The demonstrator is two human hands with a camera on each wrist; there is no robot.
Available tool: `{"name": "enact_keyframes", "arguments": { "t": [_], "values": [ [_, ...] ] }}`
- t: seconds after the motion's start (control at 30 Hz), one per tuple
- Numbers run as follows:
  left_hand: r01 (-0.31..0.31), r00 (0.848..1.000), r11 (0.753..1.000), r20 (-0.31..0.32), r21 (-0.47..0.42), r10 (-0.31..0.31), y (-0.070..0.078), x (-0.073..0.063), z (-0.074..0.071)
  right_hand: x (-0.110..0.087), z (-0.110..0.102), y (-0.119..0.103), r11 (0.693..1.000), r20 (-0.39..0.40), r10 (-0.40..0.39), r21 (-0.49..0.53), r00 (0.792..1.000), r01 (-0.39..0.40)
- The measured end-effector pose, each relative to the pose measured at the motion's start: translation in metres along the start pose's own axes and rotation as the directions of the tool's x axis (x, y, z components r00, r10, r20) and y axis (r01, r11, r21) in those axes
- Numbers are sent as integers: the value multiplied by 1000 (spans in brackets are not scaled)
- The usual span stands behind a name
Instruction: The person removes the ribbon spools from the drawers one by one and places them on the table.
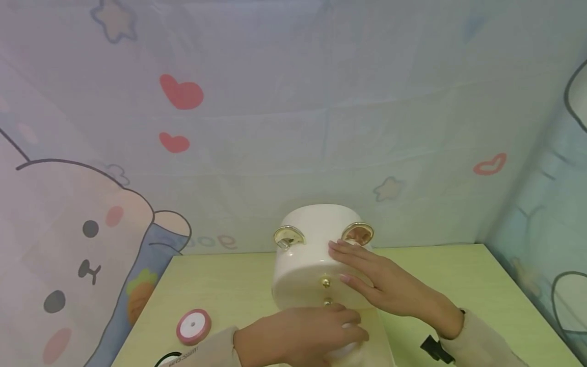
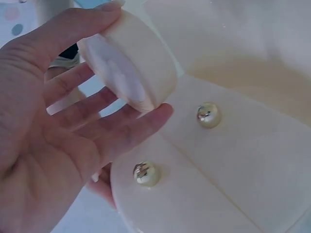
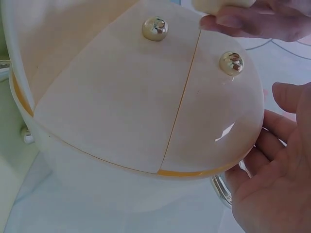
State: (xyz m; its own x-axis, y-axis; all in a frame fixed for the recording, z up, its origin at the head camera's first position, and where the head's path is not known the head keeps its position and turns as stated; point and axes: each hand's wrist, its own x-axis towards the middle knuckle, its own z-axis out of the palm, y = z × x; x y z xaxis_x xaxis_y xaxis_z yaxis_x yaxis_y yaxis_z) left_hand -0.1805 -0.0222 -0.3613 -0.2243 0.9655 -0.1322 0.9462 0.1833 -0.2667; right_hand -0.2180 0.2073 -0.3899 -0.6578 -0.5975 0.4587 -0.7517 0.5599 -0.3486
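Observation:
A glossy white rounded case (image 1: 316, 229) stands on the table in the head view, with a gold handle (image 1: 289, 237) on the left and another (image 1: 358, 234) on the right. Two gold knobs sit on its lid panels, which a thin seam separates in the right wrist view. My right hand (image 1: 390, 280) rests on the case; in the right wrist view its fingers (image 3: 262, 145) touch the curved edge, thumb apart. Over the front of the case, my left hand (image 1: 307, 331) pinches a cream ribbon roll (image 2: 146, 58) between thumb and fingers, held tilted near the knob (image 2: 209, 115).
A pink ribbon spool (image 1: 194, 327) lies flat on the pale green table (image 1: 229, 275), left of the case. Part of a black-rimmed round thing (image 1: 168, 357) shows by the left sleeve. A black clip (image 1: 436, 349) hangs at the right sleeve. A printed curtain (image 1: 293, 153) stands behind.

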Motion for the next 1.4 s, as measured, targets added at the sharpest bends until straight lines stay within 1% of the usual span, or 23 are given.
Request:
{"name": "enact_keyframes", "arguments": {
  "t": [0.07,0.13,0.2,0.23,0.3,0.33,0.43,0.47,0.5,0.57,0.63,0.7,0.77,0.83,0.9,0.97,1.0,1.13,1.17,1.27,1.3,1.37,1.4],
  "values": [
    [-12,998,999,-53,38,14,2,-8,-3,0,0,0,1000,9,8,6,1000,-8],
    [-21,993,998,-115,55,28,4,-18,-5,0,0,-1,1000,19,13,14,1000,-13],
    [-27,989,999,-148,38,32,7,-27,-8,1,1,-1,1000,27,15,12,1000,-16],
    [-27,987,999,-157,44,34,8,-31,-9,1,1,-1,1000,30,16,9,999,-16],
    [-22,988,1000,-150,5,22,8,-39,-11,2,1,-1,1000,37,16,5,999,-16],
    [-14,991,1000,-136,-16,11,8,-43,-12,2,1,-1,1000,39,15,1,999,-15],
    [41,996,994,-73,-103,-49,8,-55,-12,2,2,-1,1000,34,9,-6,999,-9],
    [66,996,987,-51,-148,-74,7,-59,-11,2,2,0,1000,29,3,-10,1000,-3],
    [89,995,981,-33,-174,-97,6,-64,-10,2,2,0,1000,27,1,-15,1000,0],
    [126,991,963,-14,-239,-133,5,-75,-9,1,3,0,999,19,-10,-31,1000,10],
    [141,988,948,-14,-284,-151,3,-85,-8,1,3,0,998,15,-21,-58,1000,22],
    [143,987,937,-29,-318,-160,2,-94,-7,-1,4,-1,996,17,-26,-83,1000,27],
    [160,983,916,-24,-367,-181,1,-103,-6,-2,5,-1,994,20,-27,-103,999,29],
    [179,979,907,-24,-382,-204,0,-110,-4,-3,5,-1,993,25,-25,-114,999,27],
    [213,971,889,-11,-405,-237,0,-117,-3,-3,5,0,993,26,-26,-115,999,29],
    [232,965,879,-17,-416,-262,0,-123,-1,-3,5,0,993,23,-29,-112,999,31],
    [234,963,880,-28,-413,-269,0,-126,0,-3,5,0,993,19,-34,-113,999,36],
    [254,953,871,-44,-421,-299,-2,-136,6,-3,3,0,993,5,-52,-107,999,52],
    [258,951,871,-48,-417,-305,-2,-139,7,-3,3,0,993,5,-52,-103,999,52],
    [256,948,884,-78,-391,-309,-2,-145,13,-3,2,0,994,1,-51,-101,999,51],
    [255,946,888,-90,-384,-310,-1,-147,15,-3,2,0,994,0,-49,-100,999,49],
    [278,939,880,-83,-386,-333,-1,-152,22,-3,2,0,994,-4,-48,-95,999,47],
    [283,936,878,-90,-385,-341,-2,-155,27,-3,2,0,994,-9,-52,-94,999,50]
  ]
}}
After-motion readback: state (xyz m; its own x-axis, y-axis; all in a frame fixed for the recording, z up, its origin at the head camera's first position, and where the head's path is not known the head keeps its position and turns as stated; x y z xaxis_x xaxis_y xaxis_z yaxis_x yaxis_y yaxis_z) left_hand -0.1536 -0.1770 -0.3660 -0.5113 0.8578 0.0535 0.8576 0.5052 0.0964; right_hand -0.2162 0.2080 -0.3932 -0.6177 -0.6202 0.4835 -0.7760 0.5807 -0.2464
